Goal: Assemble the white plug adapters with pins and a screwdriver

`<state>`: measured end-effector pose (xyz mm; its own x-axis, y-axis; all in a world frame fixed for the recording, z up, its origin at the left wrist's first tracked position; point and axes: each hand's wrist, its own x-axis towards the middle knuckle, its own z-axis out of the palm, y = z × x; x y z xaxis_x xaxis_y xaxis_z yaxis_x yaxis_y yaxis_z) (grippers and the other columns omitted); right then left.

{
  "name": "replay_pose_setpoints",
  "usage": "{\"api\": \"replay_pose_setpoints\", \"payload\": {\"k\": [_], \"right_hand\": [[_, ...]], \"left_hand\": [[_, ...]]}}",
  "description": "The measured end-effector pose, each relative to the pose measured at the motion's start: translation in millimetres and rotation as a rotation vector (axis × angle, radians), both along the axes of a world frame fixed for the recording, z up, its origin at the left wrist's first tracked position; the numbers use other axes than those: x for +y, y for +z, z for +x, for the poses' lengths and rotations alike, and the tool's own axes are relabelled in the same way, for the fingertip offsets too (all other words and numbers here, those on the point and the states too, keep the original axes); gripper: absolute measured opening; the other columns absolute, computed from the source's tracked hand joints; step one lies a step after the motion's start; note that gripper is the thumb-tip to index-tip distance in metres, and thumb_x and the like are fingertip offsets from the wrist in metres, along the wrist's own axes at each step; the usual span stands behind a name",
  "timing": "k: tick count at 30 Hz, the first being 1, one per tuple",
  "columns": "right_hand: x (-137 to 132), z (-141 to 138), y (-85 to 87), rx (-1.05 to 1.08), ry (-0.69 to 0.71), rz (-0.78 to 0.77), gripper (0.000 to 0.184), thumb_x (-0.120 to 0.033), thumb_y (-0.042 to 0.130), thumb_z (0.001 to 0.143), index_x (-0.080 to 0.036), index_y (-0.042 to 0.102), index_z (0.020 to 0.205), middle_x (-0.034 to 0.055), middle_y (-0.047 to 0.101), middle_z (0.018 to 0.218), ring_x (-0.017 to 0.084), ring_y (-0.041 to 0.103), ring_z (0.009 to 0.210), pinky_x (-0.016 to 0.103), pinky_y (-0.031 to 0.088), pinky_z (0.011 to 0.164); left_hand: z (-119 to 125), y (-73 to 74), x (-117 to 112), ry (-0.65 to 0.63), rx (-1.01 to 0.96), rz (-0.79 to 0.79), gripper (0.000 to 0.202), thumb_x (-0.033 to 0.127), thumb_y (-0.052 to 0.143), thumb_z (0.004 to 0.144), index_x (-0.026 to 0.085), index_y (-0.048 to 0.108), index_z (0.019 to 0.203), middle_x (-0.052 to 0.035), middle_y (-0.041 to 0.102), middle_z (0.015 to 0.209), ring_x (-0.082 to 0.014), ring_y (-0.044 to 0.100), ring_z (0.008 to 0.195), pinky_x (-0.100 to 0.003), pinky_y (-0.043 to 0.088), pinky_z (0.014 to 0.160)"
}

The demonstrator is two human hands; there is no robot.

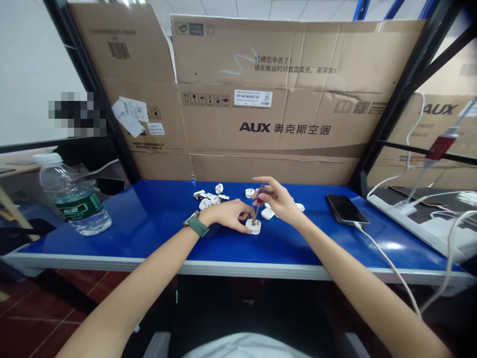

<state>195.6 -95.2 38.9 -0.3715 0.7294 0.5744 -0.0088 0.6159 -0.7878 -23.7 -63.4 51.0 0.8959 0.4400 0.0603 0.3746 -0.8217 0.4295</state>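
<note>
My left hand (231, 215), with a green-banded watch (197, 223) on its wrist, is closed with its fingertips on a white plug (253, 229). The plug rests on the blue tabletop with its metal parts facing up. Above it, my right hand (278, 200) grips a screwdriver (257, 209) with a reddish handle, partly covered by the fingers. The thin shaft points down and its tip meets the top of the plug among the left fingers. Exactly where the tip sits is too small to tell.
White plug parts with metal pieces (210, 200) lie left of my hands. A white piece (250, 192) and white covers (267, 214) lie behind and right. A phone (346, 210) with a cable is at right, a water bottle (74, 199) at left. Cardboard (212, 124) walls the back.
</note>
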Motion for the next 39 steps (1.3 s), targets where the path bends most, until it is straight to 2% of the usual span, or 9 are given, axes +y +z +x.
{"api": "replay_pose_setpoints", "payload": {"k": [5, 11, 14, 18, 22, 28, 31, 34, 39], "right_hand": [[-0.7, 3.7, 3.0, 0.086, 0.076, -0.106, 0.039, -0.042, 0.06, 0.096, -0.025, 0.053, 0.13, 0.0078, 0.067, 0.108, 0.02, 0.071, 0.087, 0.037, 0.06, 0.077], [6.6, 8.0, 3.7, 0.286, -0.064, -0.1, 0.031, -0.039, 0.056, 0.094, -0.028, 0.05, 0.123, 0.0018, 0.059, 0.096, 0.016, 0.06, 0.071, 0.031, 0.055, 0.062], [7.4, 15.3, 5.8, 0.133, -0.218, 0.004, 0.018, -0.038, 0.052, 0.095, -0.025, 0.057, 0.107, -0.0016, 0.051, 0.079, 0.013, 0.043, 0.058, 0.026, 0.04, 0.052], [1.3, 21.8, 10.3, -0.233, -0.3, 0.141, 0.026, -0.044, 0.068, 0.088, -0.021, 0.063, 0.099, -0.0006, 0.054, 0.08, 0.013, 0.042, 0.065, 0.026, 0.036, 0.058], [2.4, 19.1, 6.8, -0.328, -0.243, 0.147, 0.044, -0.046, 0.082, 0.076, -0.021, 0.062, 0.105, -0.0006, 0.061, 0.089, 0.012, 0.04, 0.065, 0.025, 0.033, 0.058], [7.9, 12.5, -2.5, -0.369, -0.303, 0.128, 0.036, -0.044, 0.073, 0.085, -0.02, 0.066, 0.111, -0.0008, 0.064, 0.087, 0.011, 0.035, 0.059, 0.026, 0.03, 0.057], [7.6, 11.7, -4.8, -0.421, -0.287, 0.154, 0.033, -0.041, 0.066, 0.09, -0.019, 0.066, 0.114, 0.0, 0.066, 0.086, 0.012, 0.038, 0.06, 0.027, 0.031, 0.058], [8.4, 12.4, -6.7, -0.474, -0.27, 0.167, 0.032, -0.037, 0.063, 0.092, -0.02, 0.064, 0.119, 0.0025, 0.07, 0.092, 0.015, 0.05, 0.065, 0.029, 0.039, 0.065], [7.4, 16.0, -4.7, -0.475, -0.239, 0.211, 0.035, -0.037, 0.054, 0.1, -0.022, 0.06, 0.131, 0.0091, 0.069, 0.121, 0.025, 0.064, 0.103, 0.038, 0.048, 0.09]], "left_hand": [[0.6, 0.3, 0.4, -0.018, -0.001, 0.004, 0.036, 0.048, 0.077, 0.077, 0.019, 0.072, 0.098, 0.0068, 0.044, 0.062, -0.0092, 0.041, 0.052, -0.024, 0.029, 0.054], [0.7, 1.3, -1.8, -0.017, -0.011, 0.026, 0.034, 0.042, 0.076, 0.077, 0.019, 0.071, 0.101, 0.0069, 0.047, 0.063, -0.0089, 0.044, 0.053, -0.024, 0.031, 0.055], [1.3, 2.5, -3.0, 0.014, -0.093, 0.033, 0.031, 0.037, 0.074, 0.079, 0.018, 0.067, 0.104, 0.006, 0.052, 0.065, -0.0101, 0.048, 0.056, -0.023, 0.035, 0.057], [3.5, 1.6, -0.4, 0.122, -0.284, -0.027, 0.039, 0.039, 0.072, 0.083, 0.019, 0.06, 0.114, 0.0002, 0.064, 0.085, -0.012, 0.059, 0.065, -0.024, 0.046, 0.062], [5.5, -5.2, 8.1, 0.237, -0.462, -0.158, 0.047, 0.047, 0.071, 0.086, 0.019, 0.053, 0.119, -0.0055, 0.066, 0.106, -0.0121, 0.067, 0.067, -0.026, 0.053, 0.063], [9.2, -14.6, 13.2, 0.245, -0.479, -0.319, 0.038, 0.035, 0.073, 0.085, 0.018, 0.052, 0.111, -0.0062, 0.073, 0.101, -0.0165, 0.073, 0.072, -0.028, 0.056, 0.066], [9.4, -11.7, 9.2, 0.224, -0.402, -0.267, 0.031, 0.033, 0.067, 0.09, 0.019, 0.054, 0.115, -0.0051, 0.076, 0.097, -0.0177, 0.074, 0.073, -0.028, 0.055, 0.068], [3.9, -4.8, 8.5, 0.259, -0.256, -0.094, 0.032, 0.042, 0.069, 0.09, 0.02, 0.064, 0.112, -0.003, 0.078, 0.086, -0.017, 0.071, 0.064, -0.026, 0.049, 0.066], [-13.3, 7.4, 15.2, 0.358, -0.103, 0.199, 0.049, 0.066, 0.08, 0.071, 0.023, 0.075, 0.094, 0.001, 0.074, 0.07, -0.0152, 0.066, 0.055, -0.024, 0.039, 0.061]]}}
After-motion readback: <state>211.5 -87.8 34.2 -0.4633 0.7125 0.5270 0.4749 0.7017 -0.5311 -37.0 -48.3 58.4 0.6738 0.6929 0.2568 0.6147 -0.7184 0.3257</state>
